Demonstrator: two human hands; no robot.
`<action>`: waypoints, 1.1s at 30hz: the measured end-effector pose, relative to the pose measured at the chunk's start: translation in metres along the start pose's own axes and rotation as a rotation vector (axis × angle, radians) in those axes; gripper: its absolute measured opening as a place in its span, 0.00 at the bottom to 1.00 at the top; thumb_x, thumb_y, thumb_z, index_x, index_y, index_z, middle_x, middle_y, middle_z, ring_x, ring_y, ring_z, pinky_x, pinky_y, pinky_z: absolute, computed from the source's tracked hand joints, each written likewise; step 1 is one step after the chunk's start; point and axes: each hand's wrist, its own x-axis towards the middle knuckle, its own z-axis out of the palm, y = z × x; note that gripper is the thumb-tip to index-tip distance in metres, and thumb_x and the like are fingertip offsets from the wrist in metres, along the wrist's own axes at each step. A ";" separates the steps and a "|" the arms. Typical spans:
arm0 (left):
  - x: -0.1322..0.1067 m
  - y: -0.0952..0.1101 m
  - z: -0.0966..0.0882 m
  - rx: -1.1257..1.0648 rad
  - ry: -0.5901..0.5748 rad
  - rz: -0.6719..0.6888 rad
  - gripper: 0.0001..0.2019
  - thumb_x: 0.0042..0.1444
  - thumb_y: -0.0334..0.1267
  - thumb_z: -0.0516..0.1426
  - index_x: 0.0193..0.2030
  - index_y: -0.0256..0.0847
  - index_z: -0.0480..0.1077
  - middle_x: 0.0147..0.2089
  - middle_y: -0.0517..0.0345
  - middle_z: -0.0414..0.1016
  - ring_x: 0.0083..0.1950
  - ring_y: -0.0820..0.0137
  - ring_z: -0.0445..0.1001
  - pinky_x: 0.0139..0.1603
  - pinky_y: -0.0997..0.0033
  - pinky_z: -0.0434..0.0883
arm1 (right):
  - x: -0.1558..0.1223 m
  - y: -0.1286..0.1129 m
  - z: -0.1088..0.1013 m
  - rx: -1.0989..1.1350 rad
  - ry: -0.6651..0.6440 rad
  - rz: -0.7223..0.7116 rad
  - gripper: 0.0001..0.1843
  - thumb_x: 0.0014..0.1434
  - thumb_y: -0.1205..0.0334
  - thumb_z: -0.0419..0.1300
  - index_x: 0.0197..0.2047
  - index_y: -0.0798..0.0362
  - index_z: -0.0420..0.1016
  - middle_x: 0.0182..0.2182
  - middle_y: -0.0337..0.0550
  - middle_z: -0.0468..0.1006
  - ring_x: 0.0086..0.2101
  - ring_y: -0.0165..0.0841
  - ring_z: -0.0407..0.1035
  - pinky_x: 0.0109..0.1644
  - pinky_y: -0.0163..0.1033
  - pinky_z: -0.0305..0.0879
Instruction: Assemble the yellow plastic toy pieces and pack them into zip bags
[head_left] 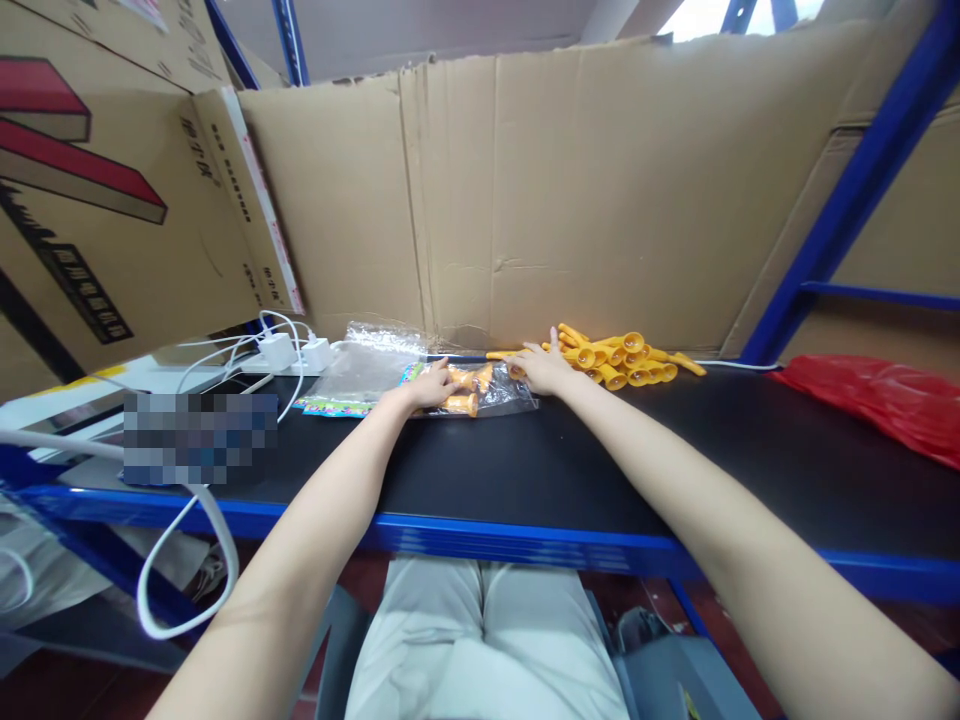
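A clear plastic bag (508,392) with a colourful printed edge lies flat on the black tabletop, and several orange-yellow flared pieces (461,404) show in it. My left hand (429,386) rests on the bag's left part, fingers curled over the bag and the pieces. At the bag's right end is my right hand (546,370), thumb and forefinger closed at the plastic, the other fingers spread upward. A thin yellow stem (496,355) pokes out behind these fingers. Right beside this hand lies a pile of yellow trumpet-shaped pieces (615,375).
More clear bags (367,368) lie left of my left hand. White chargers with cables (277,350) and a blurred-out item (199,438) are farther left. A red plastic bag (877,400) lies at the right. Cardboard (600,200) walls the back; a blue rail (525,540) edges the front.
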 end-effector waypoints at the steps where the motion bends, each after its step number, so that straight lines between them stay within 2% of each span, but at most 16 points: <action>1: 0.001 -0.001 0.000 0.007 0.002 0.014 0.16 0.57 0.48 0.45 0.27 0.39 0.62 0.67 0.47 0.47 0.69 0.62 0.38 0.63 0.67 0.50 | 0.004 -0.001 0.000 -0.010 -0.021 0.013 0.23 0.53 0.70 0.53 0.52 0.46 0.70 0.47 0.46 0.74 0.53 0.44 0.59 0.57 0.67 0.19; 4: 0.002 -0.003 0.001 0.018 0.011 0.028 0.16 0.58 0.47 0.45 0.28 0.39 0.63 0.67 0.46 0.47 0.69 0.63 0.38 0.63 0.67 0.51 | 0.012 -0.004 0.001 -0.051 -0.067 0.027 0.15 0.53 0.68 0.53 0.42 0.48 0.75 0.38 0.45 0.77 0.46 0.42 0.66 0.56 0.68 0.20; 7: 0.003 -0.005 0.002 0.026 0.014 0.034 0.15 0.58 0.47 0.45 0.29 0.39 0.63 0.67 0.46 0.48 0.69 0.63 0.38 0.63 0.67 0.51 | 0.018 -0.006 0.000 -0.029 -0.115 0.043 0.13 0.50 0.71 0.54 0.36 0.49 0.76 0.35 0.44 0.77 0.44 0.43 0.67 0.56 0.68 0.20; 11: 0.003 -0.005 0.002 0.031 0.006 0.032 0.16 0.58 0.46 0.45 0.30 0.38 0.64 0.67 0.47 0.47 0.69 0.63 0.37 0.63 0.66 0.51 | 0.026 -0.007 -0.003 0.062 -0.219 0.161 0.14 0.45 0.74 0.57 0.32 0.49 0.76 0.33 0.43 0.77 0.45 0.46 0.67 0.56 0.68 0.21; 16: 0.003 -0.004 0.002 0.047 -0.003 0.020 0.16 0.58 0.46 0.44 0.31 0.38 0.65 0.67 0.47 0.48 0.69 0.63 0.36 0.63 0.65 0.51 | 0.030 -0.005 -0.011 0.118 -0.260 0.231 0.12 0.42 0.68 0.61 0.34 0.47 0.75 0.36 0.43 0.77 0.49 0.48 0.63 0.57 0.66 0.31; 20: 0.003 -0.002 0.002 0.039 -0.001 -0.022 0.16 0.58 0.47 0.45 0.32 0.38 0.65 0.68 0.47 0.45 0.69 0.62 0.40 0.64 0.66 0.50 | 0.025 0.003 -0.020 0.140 -0.088 0.231 0.10 0.51 0.60 0.57 0.39 0.46 0.73 0.39 0.43 0.75 0.48 0.45 0.64 0.56 0.66 0.36; 24: 0.001 -0.001 0.001 0.031 0.004 -0.036 0.16 0.58 0.48 0.45 0.32 0.37 0.65 0.69 0.47 0.40 0.69 0.61 0.39 0.64 0.67 0.49 | 0.016 0.010 -0.037 0.194 0.137 0.287 0.13 0.56 0.61 0.51 0.44 0.47 0.70 0.43 0.46 0.73 0.46 0.42 0.65 0.55 0.66 0.39; 27: 0.000 0.001 0.000 0.021 -0.007 -0.031 0.17 0.58 0.48 0.45 0.32 0.37 0.65 0.69 0.45 0.39 0.69 0.61 0.38 0.64 0.66 0.49 | 0.005 0.010 -0.057 0.227 0.292 0.311 0.15 0.55 0.61 0.52 0.47 0.49 0.67 0.42 0.47 0.73 0.44 0.41 0.66 0.54 0.59 0.49; 29: -0.002 0.003 0.000 0.004 -0.011 -0.046 0.17 0.58 0.48 0.45 0.32 0.37 0.65 0.69 0.44 0.37 0.69 0.59 0.41 0.63 0.65 0.50 | -0.005 0.008 -0.071 0.246 0.361 0.349 0.17 0.53 0.59 0.54 0.47 0.52 0.66 0.40 0.49 0.73 0.41 0.40 0.66 0.48 0.50 0.57; 31: -0.002 0.004 -0.001 -0.011 -0.011 -0.062 0.16 0.57 0.48 0.45 0.33 0.37 0.65 0.69 0.44 0.36 0.68 0.58 0.44 0.63 0.63 0.51 | -0.017 0.005 -0.080 0.287 0.404 0.401 0.19 0.50 0.58 0.57 0.45 0.53 0.65 0.37 0.49 0.73 0.37 0.40 0.66 0.40 0.45 0.60; 33: -0.003 0.005 -0.001 -0.021 -0.010 -0.068 0.16 0.57 0.48 0.46 0.33 0.37 0.65 0.69 0.44 0.36 0.68 0.57 0.45 0.63 0.62 0.51 | -0.029 0.001 -0.084 0.314 0.463 0.407 0.18 0.48 0.59 0.58 0.43 0.54 0.65 0.35 0.48 0.72 0.35 0.39 0.66 0.37 0.42 0.61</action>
